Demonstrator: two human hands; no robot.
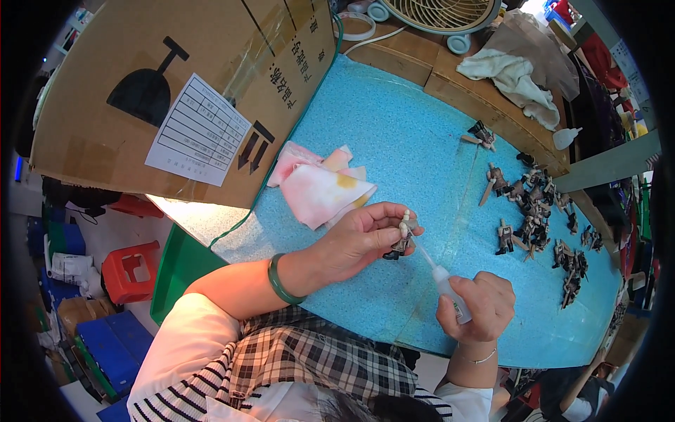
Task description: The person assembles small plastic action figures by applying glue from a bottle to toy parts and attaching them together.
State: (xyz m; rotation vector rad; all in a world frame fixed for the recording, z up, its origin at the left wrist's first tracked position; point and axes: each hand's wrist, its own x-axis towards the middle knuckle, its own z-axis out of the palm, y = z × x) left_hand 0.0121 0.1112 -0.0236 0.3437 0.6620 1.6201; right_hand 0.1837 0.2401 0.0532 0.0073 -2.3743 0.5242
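Observation:
Between the thumb and fingers of my left hand (362, 239) is a small toy figure (401, 243), pale at the top and dark at the bottom. My right hand (481, 307) is wrapped round a white squeeze bottle (450, 295) with a long thin nozzle. The nozzle points up and left, its tip close to the figure; whether they touch I cannot tell. A crumpled pink, white and yellow-stained cloth (320, 186) lies on the blue table just beyond my left hand. Several similar figures (534, 211) in brown and black lie in a loose heap to the right.
A large cardboard box (232, 63) stands at the left of the blue tabletop (394, 119). Along the far edge are a fan (443, 14), a white rag (517, 77) and a small white bottle (566, 137). A red stool (131, 271) and blue crates (116, 344) sit at lower left.

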